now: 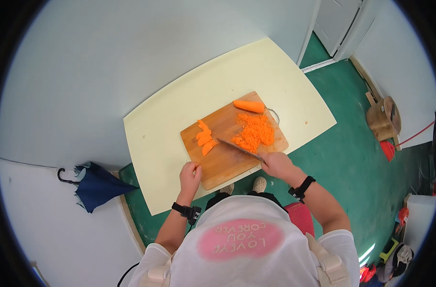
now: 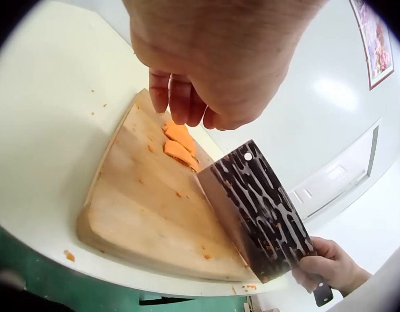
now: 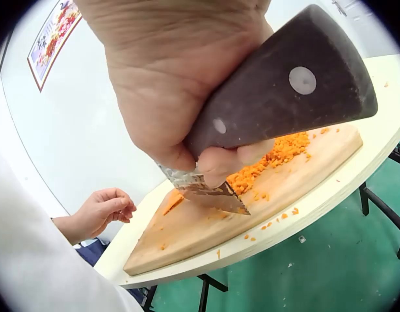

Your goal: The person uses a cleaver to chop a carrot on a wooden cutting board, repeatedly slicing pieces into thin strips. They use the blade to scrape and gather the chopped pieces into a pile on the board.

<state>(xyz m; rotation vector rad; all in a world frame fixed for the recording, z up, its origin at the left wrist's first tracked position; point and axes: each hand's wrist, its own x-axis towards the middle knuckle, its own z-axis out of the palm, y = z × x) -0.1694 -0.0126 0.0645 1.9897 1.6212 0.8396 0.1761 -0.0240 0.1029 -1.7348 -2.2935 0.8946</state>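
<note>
My right hand [image 1: 279,166] grips the dark handle of a cleaver [image 2: 262,205], its broad blade patterned with dark marks. The blade stands on edge over the wooden cutting board [image 1: 215,174], between a pile of minced carrot [image 1: 252,132] and several flat carrot slices [image 1: 204,137]. In the right wrist view, fingers wrap the riveted handle [image 3: 278,84]. My left hand [image 1: 190,179] hovers by the board's near left edge with fingers loosely curled, holding nothing. The left wrist view shows its fingertips above the slices. A thick carrot piece [image 1: 249,106] lies at the board's far end.
The board lies on a pale yellow table [image 1: 165,129] against a wall, with carrot crumbs near its edge. A metal handle loop [image 1: 275,115] sticks out from the board's right end. A dark blue umbrella [image 1: 101,186] is at the left, and a wooden bucket [image 1: 382,119] stands right.
</note>
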